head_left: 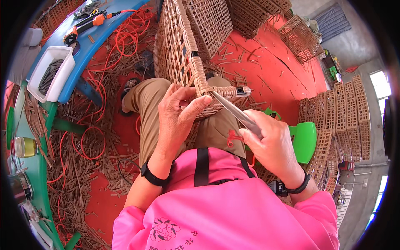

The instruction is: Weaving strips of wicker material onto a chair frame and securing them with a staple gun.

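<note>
A woven wicker basket point(180, 54) stands tilted between my knees, its wrapped rim and corner turned toward me. My left hand point(177, 110) grips this corner, the thumb pressed along the rim and the fingers curled beside the open lattice. In my right hand point(268, 143) is a long, tapered grey metal tool point(236, 111). Its narrow tip touches the wrapped rim just beyond my left thumb. The tool's handle end is hidden in my palm. Red cord point(234, 136) hangs beside my right fingers. Short dark bands show on the rim.
At left, a blue table point(89, 43) holds a white tray point(52, 71) of dark strips and an orange-black power tool point(85, 26). Red hose point(125, 41) coils over strip scraps point(75, 183) on the floor. Stacked baskets point(341, 112) and a green chair point(304, 141) are at right.
</note>
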Tool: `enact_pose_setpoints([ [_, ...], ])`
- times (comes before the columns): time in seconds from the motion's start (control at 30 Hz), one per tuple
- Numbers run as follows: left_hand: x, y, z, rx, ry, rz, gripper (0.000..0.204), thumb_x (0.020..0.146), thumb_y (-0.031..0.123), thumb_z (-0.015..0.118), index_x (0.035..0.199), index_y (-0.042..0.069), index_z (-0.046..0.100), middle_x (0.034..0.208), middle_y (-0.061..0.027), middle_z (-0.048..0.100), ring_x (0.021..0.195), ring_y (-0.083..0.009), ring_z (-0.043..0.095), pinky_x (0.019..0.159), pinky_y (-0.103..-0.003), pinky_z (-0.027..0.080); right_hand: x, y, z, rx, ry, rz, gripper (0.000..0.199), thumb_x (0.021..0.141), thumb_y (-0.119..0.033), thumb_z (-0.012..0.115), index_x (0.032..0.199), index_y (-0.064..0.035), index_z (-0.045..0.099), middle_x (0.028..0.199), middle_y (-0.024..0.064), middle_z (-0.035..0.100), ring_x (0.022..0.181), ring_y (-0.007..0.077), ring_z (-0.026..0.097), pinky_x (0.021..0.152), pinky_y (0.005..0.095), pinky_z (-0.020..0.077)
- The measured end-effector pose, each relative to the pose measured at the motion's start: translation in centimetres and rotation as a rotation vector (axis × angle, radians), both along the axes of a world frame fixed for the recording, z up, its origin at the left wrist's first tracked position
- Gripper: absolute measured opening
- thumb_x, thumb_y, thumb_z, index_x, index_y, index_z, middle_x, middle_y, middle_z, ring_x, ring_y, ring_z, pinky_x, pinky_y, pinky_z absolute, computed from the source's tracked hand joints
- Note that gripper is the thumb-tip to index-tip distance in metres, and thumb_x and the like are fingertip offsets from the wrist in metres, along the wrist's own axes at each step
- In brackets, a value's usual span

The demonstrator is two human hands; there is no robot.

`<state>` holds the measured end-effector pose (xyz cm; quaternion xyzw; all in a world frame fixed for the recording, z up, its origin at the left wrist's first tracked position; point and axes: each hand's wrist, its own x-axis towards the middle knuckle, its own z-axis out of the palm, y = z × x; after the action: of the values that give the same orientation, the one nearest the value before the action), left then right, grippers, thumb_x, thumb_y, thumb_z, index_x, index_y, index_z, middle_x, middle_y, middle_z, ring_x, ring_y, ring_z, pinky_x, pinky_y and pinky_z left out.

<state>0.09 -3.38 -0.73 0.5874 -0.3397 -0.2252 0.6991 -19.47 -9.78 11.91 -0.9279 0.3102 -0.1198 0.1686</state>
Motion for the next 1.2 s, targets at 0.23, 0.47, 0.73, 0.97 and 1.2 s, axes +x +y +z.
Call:
enact_pose_setpoints([
  [0.23, -0.2, 0.2, 0.3, 0.025, 0.01, 0.01, 0.036, 0.085, 0.028, 0.087, 0.092, -0.004, 0.073, 0.084, -0.0043, 0.056, 0.078, -0.0126, 0.054, 0.07, -0.027, 0.044, -1.2, -3.8, -0.8, 0.478, -0.043, -0.024, 0.034, 0.087, -0.004, 0.075, 0.12, 0.0025, 0.069, 0.081, 0.0018, 0.069, 0.069, 0.0028, 0.056, 0.061, 0.0245, 0.0475],
  [0.47, -0.5, -0.1, 0.1, -0.014, 0.078, 0.007, 0.031, 0.083, 0.023, 0.089, 0.091, -0.002, 0.072, 0.085, -0.0017, 0.056, 0.078, -0.0107, 0.05, 0.069, -0.026, 0.041, -0.5, -3.6, 2.7, 1.015, -0.002, -0.101, 0.031, 0.098, -0.005, 0.066, 0.126, 0.0072, 0.065, 0.106, 0.004, 0.069, 0.1, 0.0067, 0.063, 0.09, 0.0276, 0.0524],
  [0.73, -0.6, 0.0, 0.1, -0.055, 0.208, -0.04, 0.027, 0.083, 0.02, 0.089, 0.095, 0.0, 0.075, 0.085, 0.0025, 0.052, 0.078, -0.0082, 0.049, 0.07, -0.024, 0.04, 1.4, -4.4, 6.2, 1.496, 0.064, -0.291, 0.026, 0.102, -0.026, 0.067, 0.088, -0.0053, 0.059, 0.067, -0.0055, 0.048, 0.053, 0.0033, 0.038, 0.047, 0.0252, 0.033],
  [0.97, -0.3, 0.2, 0.0, -0.026, 0.167, -0.051, 0.028, 0.084, 0.02, 0.089, 0.097, 0.0, 0.075, 0.086, 0.0023, 0.053, 0.078, -0.0077, 0.049, 0.07, -0.023, 0.04, -0.5, -2.1, 6.6, 0.722, 0.18, -0.054, 0.034, 0.102, -0.013, 0.066, 0.13, 0.0067, 0.064, 0.09, 0.0034, 0.067, 0.084, 0.0057, 0.056, 0.075, 0.0259, 0.0492],
  [1.2, -0.7, 0.1, -0.2, -0.038, 0.178, -0.035, 0.029, 0.083, 0.02, 0.089, 0.098, 0.0, 0.075, 0.087, 0.0018, 0.053, 0.077, -0.0082, 0.047, 0.071, -0.023, 0.04, -0.7, -2.2, 4.8, 0.604, 0.114, 0.015, 0.021, 0.1, -0.015, 0.065, 0.112, 0.0024, 0.066, 0.073, 0.0054, 0.06, 0.069, 0.0088, 0.053, 0.063, 0.0293, 0.0463],
])
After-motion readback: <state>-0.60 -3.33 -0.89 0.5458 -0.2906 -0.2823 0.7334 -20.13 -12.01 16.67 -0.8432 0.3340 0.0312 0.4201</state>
